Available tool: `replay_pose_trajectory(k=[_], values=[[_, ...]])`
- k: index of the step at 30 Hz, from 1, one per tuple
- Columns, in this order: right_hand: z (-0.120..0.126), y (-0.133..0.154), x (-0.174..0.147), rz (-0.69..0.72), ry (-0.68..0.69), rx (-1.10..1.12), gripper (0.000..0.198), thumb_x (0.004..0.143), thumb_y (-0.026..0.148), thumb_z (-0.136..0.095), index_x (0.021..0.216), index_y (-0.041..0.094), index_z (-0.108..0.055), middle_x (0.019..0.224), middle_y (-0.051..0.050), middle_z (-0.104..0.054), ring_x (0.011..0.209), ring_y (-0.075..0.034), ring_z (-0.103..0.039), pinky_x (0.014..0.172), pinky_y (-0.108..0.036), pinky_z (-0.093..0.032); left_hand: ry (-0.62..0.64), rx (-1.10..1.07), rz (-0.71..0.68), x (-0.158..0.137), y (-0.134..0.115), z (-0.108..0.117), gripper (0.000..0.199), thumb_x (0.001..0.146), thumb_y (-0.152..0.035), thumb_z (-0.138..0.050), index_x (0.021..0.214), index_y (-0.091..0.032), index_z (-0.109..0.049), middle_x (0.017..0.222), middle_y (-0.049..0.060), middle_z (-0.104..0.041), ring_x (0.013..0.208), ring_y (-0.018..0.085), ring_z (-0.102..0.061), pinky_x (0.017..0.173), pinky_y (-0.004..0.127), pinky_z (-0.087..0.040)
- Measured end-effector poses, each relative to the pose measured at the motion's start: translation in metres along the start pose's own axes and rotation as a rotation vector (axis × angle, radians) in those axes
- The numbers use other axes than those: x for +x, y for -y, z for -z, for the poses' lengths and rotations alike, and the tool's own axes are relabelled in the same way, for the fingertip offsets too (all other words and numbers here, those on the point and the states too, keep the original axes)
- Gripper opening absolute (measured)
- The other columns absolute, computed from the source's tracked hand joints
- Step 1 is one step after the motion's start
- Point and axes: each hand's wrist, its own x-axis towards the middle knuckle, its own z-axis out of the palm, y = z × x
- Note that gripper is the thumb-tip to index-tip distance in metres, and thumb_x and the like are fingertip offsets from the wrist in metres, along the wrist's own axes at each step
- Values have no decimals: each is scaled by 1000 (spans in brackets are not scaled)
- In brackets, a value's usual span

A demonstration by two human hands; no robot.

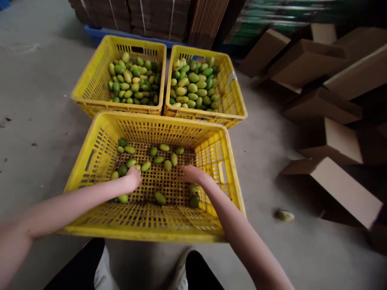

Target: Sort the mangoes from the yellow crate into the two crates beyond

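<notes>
A yellow perforated crate [160,231] stands before me with several green and yellowish mangoes [160,197] scattered over its floor. My left hand [134,179] reaches into its left half, fingers curled down beside a small group of mangoes [122,170]. One yellowish mango shows right at that hand's far edge; whether the fingers grip it is hidden. On the right side of the crate is my right hand [192,174], its fingers pointing left and apart, slightly blurred. Mangoes [173,159] lie just left of it, and others [194,200] rest below its wrist.
Two more yellow crates [117,105] [208,117], holding many mangoes, stand against the far side. Open cardboard boxes [344,189] crowd the right. A single mango [284,215] lies on the concrete floor [263,169]. Stacked flat cardboard [157,18] is behind, on a blue pallet [99,33].
</notes>
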Motion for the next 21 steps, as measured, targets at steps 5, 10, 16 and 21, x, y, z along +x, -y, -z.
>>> replay_pose_trajectory(k=[5,10,16,21], values=[[2,8,-7,-55,24,-69,35,87,21,-60,121,14,-62,115,-18,-71,105,-30,-69,77,-33,-53,155,99,-117,3,-14,24,36,64,-4,-71,92,-27,-75,106,9,-73,110,36,-60,108,54,-30],[27,45,-45,194,-351,-210,27,93,10,-41,113,14,-59,100,-15,-69,90,-24,-66,77,-33,-45,158,216,-20,4,-13,48,40,69,-5,-68,102,-25,-75,115,13,-72,111,38,-62,107,54,-33],[61,80,-104,595,-785,-200,18,95,14,-43,82,18,-56,75,-5,-59,67,-17,-50,63,-32,-34,54,288,38,14,13,106,48,84,-19,-58,130,-28,-63,135,12,-63,117,33,-61,101,43,-42],[59,99,-146,856,-830,-32,18,93,13,-45,82,21,-57,77,-4,-63,68,-16,-54,62,-31,-42,-38,395,269,46,29,113,29,79,-15,-63,107,-14,-74,114,24,-70,112,40,-62,95,51,-44]])
